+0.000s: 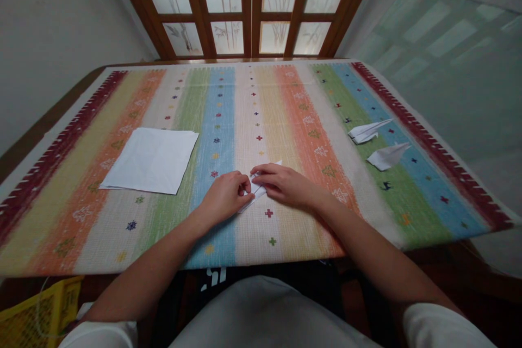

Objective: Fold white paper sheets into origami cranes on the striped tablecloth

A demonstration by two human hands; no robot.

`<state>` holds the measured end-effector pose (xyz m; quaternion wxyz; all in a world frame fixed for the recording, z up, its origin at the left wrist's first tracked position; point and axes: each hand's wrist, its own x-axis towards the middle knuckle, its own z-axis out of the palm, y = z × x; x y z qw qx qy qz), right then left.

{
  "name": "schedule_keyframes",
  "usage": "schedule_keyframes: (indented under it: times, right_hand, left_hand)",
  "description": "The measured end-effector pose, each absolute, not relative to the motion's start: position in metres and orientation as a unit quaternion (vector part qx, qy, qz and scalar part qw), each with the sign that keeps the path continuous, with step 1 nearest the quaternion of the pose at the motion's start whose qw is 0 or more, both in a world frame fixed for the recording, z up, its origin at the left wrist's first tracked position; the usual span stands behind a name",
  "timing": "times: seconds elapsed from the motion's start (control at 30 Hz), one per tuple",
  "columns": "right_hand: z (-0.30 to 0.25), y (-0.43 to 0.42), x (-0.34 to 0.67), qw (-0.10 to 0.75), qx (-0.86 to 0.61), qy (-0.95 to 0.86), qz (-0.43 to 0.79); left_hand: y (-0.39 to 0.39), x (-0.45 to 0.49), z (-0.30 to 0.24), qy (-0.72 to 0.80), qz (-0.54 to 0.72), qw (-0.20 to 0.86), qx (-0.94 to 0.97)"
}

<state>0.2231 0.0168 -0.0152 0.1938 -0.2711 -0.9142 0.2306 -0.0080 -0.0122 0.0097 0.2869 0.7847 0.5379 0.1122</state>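
Note:
My left hand (223, 199) and my right hand (283, 185) meet at the middle of the striped tablecloth, their fingers pinching a folded sheet of white paper (258, 189) from either side. Its pointed end sticks out to the upper right, and its lower end runs down to the left below my left hand. Much of the sheet is hidden by my fingers. To the left of my left hand lies a stack of square white paper (150, 160). Two finished paper planes (366, 131) (387, 156) lie well to the right of my right hand.
The woven cloth (234, 103) in coloured stripes covers the table, whose wooden edge shows at the far left. Behind it stands a wood-framed door with frosted bamboo panes (247, 8). A glass panel (444, 49) stands at the right, and a yellow crate (41, 312) sits low on the left.

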Motion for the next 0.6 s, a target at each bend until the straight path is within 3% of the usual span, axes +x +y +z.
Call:
schedule_keyframes:
  times: [0.6]
  right_hand:
    - [-0.027, 0.02, 0.22, 0.222, -0.299, -0.909, 0.185]
  left_hand:
    - [-0.018, -0.005, 0.016, 0.538, 0.123, 0.303, 0.777]
